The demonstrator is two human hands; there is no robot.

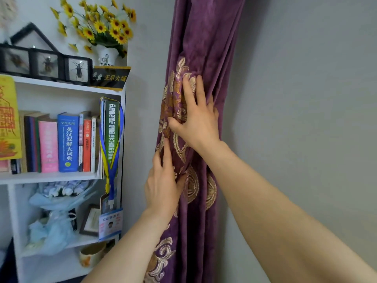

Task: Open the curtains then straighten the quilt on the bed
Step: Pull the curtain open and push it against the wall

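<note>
**Curtain (206, 41) bunched aside, folds under pressure**

Left of the curtain the bookshelf (51, 177) stands near, leaving little room; the left hand (163, 186), fingers straight, presses the curtain's lower left folds; the right hand (196, 121), fingers spread flat, presses higher; better to pack the bundle rightward against the bare wall (306, 99); quilt and bed are out of view.

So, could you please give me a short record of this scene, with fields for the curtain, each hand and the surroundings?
curtain: purple, gold embroidery, gathered into a bunch against the grey wall
right hand: fingers spread, pressing the bunch, higher up
left hand: fingers straight, touching the bunch lower down
beside: white bookshelf left of the curtain, sunflowers on top
</note>
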